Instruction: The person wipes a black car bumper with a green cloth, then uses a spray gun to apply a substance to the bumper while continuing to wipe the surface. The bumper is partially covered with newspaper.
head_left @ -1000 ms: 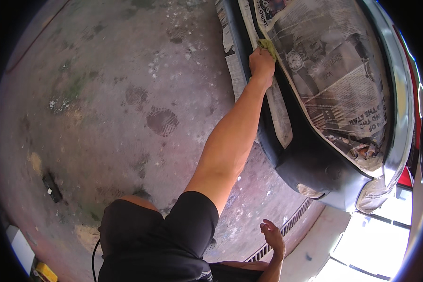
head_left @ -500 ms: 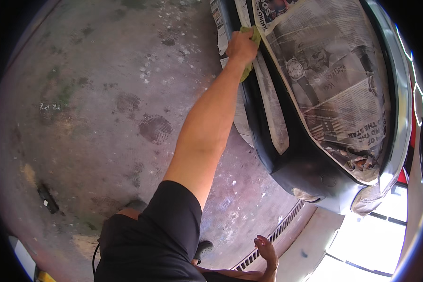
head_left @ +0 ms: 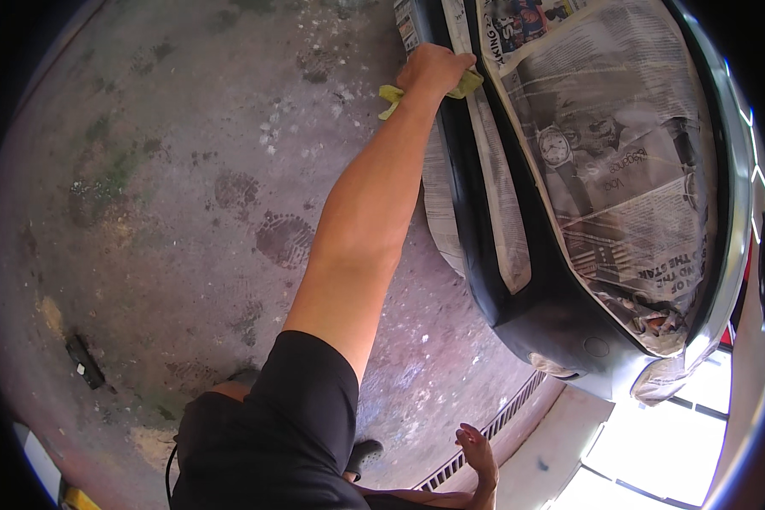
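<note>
My left hand (head_left: 433,68) is closed on a yellow-green cloth (head_left: 467,83), pressing it against the upper black strip of a car bumper (head_left: 531,319). Cloth sticks out on both sides of the hand; the part under the palm is hidden. Taped newspaper (head_left: 629,127) covers the large middle opening of the bumper, and a narrow papered slot (head_left: 497,204) runs beside the hand. Lower right, away from the bumper, my right hand (head_left: 478,450) hangs with fingers loosely bent and apart, holding nothing.
The stained concrete floor (head_left: 187,238) has shoe prints and paint specks. A drain grate (head_left: 484,433) runs along the lower right, near bright windows (head_left: 663,446). A small black object (head_left: 85,361) lies at the left. My shoe (head_left: 365,456) shows below.
My left hand has turned and shifted slightly left with the cloth, which now spreads to both sides of it. The bumper sits slightly lower and farther right in view. My right hand stays about the same.
</note>
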Action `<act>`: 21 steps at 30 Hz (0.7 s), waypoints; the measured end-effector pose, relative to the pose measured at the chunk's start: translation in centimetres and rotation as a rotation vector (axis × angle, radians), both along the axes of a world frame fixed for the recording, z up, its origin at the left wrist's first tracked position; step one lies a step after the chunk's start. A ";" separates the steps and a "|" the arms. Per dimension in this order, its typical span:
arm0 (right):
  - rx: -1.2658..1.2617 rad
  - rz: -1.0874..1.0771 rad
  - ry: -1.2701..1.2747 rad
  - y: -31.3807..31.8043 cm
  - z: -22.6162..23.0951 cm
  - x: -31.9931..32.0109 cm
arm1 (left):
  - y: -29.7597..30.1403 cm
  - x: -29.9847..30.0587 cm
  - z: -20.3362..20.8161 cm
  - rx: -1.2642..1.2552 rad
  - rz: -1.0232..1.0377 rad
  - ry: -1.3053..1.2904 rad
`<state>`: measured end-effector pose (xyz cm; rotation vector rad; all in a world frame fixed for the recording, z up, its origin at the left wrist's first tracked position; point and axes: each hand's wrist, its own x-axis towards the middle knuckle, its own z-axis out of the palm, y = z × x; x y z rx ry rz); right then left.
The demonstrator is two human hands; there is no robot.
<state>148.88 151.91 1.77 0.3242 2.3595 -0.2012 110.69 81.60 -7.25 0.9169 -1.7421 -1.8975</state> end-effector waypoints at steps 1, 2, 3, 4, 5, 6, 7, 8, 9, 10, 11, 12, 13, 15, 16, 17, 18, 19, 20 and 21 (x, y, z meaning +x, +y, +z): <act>0.005 -0.009 -0.010 0.3 -0.1 0.1 | -0.2 -0.7 0.1 0.025 -0.011 0.029; 0.011 -0.018 -0.020 0.6 -0.2 0.3 | -0.2 -1.3 0.2 0.050 -0.023 0.058; 0.017 -0.029 -0.029 1.0 -0.3 0.6 | -0.2 -1.9 0.1 0.024 -0.009 0.028; 0.030 -0.040 -0.028 1.1 -0.3 0.7 | 0.0 -2.3 0.3 0.001 0.001 -0.002; 0.043 -0.052 -0.027 1.2 -0.2 0.9 | 0.3 -2.6 0.3 -0.023 0.011 -0.032; 0.056 -0.065 -0.026 1.3 -0.2 1.0 | 0.8 -3.2 -0.2 0.024 0.042 0.010; 0.056 -0.050 -0.024 1.0 0.0 1.0 | 1.2 -3.4 -0.6 0.071 0.073 0.050; 0.055 -0.036 -0.023 0.7 0.1 0.8 | 1.7 -3.6 -1.0 0.119 0.105 0.090; 0.053 -0.022 -0.023 0.4 0.1 0.6 | 2.4 -3.5 -1.5 0.149 0.137 0.151; 0.044 -0.028 -0.024 0.4 0.3 0.8 | 3.8 -3.1 -1.4 0.186 0.160 0.217; 0.053 -0.032 -0.020 0.5 0.5 0.9 | 5.0 -2.6 -1.0 0.223 0.184 0.282; 0.062 -0.036 -0.016 0.6 0.7 1.0 | 6.8 -3.0 -0.6 0.202 0.240 0.291; 0.061 -0.017 -0.019 0.6 0.6 0.6 | 7.8 -3.2 -0.5 0.168 0.316 0.297; 0.056 -0.010 -0.017 0.7 0.6 0.5 | 9.9 -3.2 -0.5 0.188 0.389 0.339; 0.052 -0.012 -0.010 -0.2 0.7 0.3 | 11.3 -2.6 -0.5 0.239 0.391 0.373; 0.050 -0.014 0.001 -0.8 0.8 -0.1 | 12.7 -1.9 -0.1 0.292 0.394 0.410; 0.046 -0.016 -0.005 -1.2 0.9 -0.4 | 14.0 -1.1 0.4 0.304 0.379 0.398; 0.037 -0.011 0.009 -1.5 1.1 -0.5 | 15.2 -0.3 1.1 0.319 0.395 0.394; 0.024 -0.004 0.019 -1.8 1.1 -0.6 | 16.4 0.4 1.5 0.328 0.412 0.388; 0.011 0.003 0.028 -2.1 1.1 -0.8 | 17.4 1.1 2.1 0.336 0.429 0.381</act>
